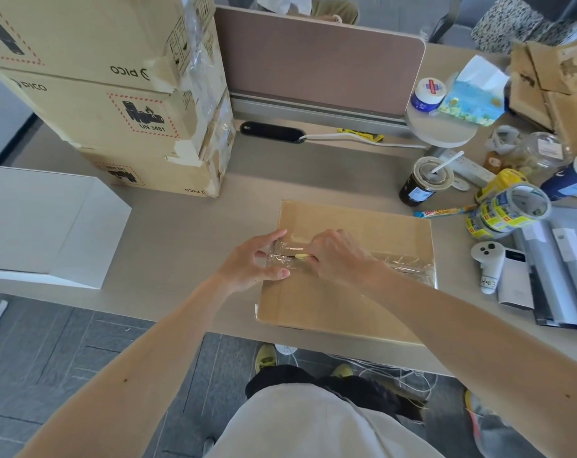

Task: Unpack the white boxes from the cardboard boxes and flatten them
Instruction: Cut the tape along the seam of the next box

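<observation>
A person standing at a pale bench [194, 226] works on the sealed seam of a flat cardboard box [346, 302], which lies at the bench's near edge, right of centre. The right hand [336, 256] has its fingers clenched around a small yellow tool [302, 256] whose tip sits on the strip of clear tape [409, 261] running across the lid. The left hand [250, 262] braces the box's left edge, its fingers released and spread, with forefinger and thumb touching the cardboard on either side of the tape's end.

On the left of the bench, well apart from the box, sits a white box [42, 223] (open, with one flap hanging toward the bench edge). Behind it stands a stack of cardboard boxes [115, 94], three high and printed with a brand name and red-dashed hazard labels, set against a brown divider panel [313, 57].

The right side of the bench is crowded: rolls of packing tape [508, 209] with yellow labels, a dark drink cup [424, 183] with a straw, a white controller [487, 262] and a blue tissue pack [472, 97] lie near one another, just beyond the box's right edge. The person's pale shirt and yellow shoes show below the bench.
</observation>
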